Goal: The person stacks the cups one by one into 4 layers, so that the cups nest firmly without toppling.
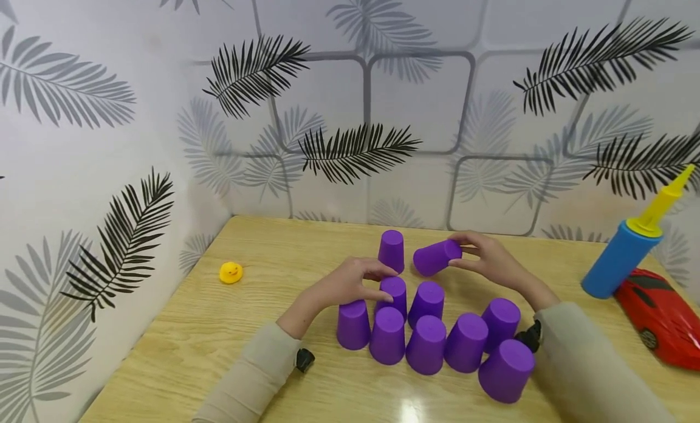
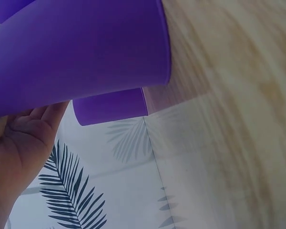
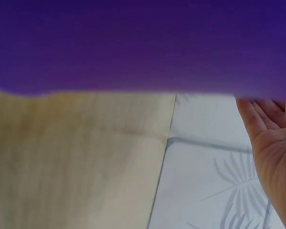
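My left hand (image 1: 352, 282) holds an upside-down purple cup (image 1: 396, 294) in the middle of the group, thumb on the near side and fingers across the far side. Farther back, my right hand (image 1: 485, 259) pinches the base end of a tilted purple cup (image 1: 434, 258), whose mouth points left. Just left of that one, another purple cup (image 1: 391, 250) stands upside down. Several more stand in a curved row in front, among them a near cup (image 1: 389, 335) and a right-end cup (image 1: 506, 371). Close purple cup walls (image 2: 95, 52) fill much of the left wrist view.
A small yellow duck (image 1: 231, 273) sits on the wooden table (image 1: 262, 350) at the left. At the right, a blue pump (image 1: 620, 259) with a yellow nozzle stands beside a red toy car (image 1: 664, 319). A leaf-patterned wall (image 1: 328, 192) rises behind the table.
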A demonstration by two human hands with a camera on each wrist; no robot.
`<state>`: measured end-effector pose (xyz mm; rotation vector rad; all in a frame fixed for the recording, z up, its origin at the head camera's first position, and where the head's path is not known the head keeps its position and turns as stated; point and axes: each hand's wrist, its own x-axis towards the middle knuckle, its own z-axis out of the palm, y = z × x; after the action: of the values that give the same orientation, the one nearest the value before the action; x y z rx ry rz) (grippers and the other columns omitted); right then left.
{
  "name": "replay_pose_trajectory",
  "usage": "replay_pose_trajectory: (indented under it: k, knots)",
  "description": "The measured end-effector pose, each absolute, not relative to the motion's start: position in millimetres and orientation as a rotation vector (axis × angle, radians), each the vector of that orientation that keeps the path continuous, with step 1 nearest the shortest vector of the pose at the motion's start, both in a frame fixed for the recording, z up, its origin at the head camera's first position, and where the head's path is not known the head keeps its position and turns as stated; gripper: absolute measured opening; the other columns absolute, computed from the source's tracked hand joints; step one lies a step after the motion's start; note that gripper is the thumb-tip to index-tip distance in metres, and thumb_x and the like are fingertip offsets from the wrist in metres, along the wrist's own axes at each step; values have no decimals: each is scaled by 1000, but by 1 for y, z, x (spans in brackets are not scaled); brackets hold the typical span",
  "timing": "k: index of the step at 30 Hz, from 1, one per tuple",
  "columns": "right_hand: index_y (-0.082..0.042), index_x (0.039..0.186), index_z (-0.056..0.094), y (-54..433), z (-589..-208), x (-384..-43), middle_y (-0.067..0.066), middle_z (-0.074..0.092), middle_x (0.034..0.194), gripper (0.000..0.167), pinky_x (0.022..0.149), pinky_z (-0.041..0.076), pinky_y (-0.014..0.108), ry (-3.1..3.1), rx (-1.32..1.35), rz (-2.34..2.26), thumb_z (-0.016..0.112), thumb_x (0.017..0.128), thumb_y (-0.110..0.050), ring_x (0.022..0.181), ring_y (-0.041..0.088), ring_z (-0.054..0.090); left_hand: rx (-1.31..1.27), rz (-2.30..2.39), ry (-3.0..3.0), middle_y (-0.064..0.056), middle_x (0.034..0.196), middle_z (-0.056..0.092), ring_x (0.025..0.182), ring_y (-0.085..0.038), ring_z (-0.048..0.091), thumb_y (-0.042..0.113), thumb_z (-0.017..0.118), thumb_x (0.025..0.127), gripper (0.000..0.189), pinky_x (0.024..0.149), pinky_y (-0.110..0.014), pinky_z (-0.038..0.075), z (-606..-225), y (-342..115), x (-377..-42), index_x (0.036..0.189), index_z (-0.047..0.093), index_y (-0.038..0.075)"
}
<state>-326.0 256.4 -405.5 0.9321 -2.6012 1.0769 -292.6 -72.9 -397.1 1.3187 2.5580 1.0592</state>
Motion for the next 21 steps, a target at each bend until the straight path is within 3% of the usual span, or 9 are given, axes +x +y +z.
replay_pose_trajectory:
  k: [11,21]
  knots:
    - [8,129,56,242,-392,-343,26,62,126,48,97,56,48,-2687,1058,918,72,89,-12,112,41,64,1302,1051,2566,-8,121,70,108,-21,70,24,76,86,41,94,-21,57,-395,-71,-290,123,67,8]
    - [8,129,56,223,-389,-352,26,64,124,47,95,57,50,-2713,1095,843,71,89,-12,109,41,66,1298,1023,2592,-9,121,70,107,-22,70,24,75,86,41,94,-21,57,-395,-72,-288,123,67,8]
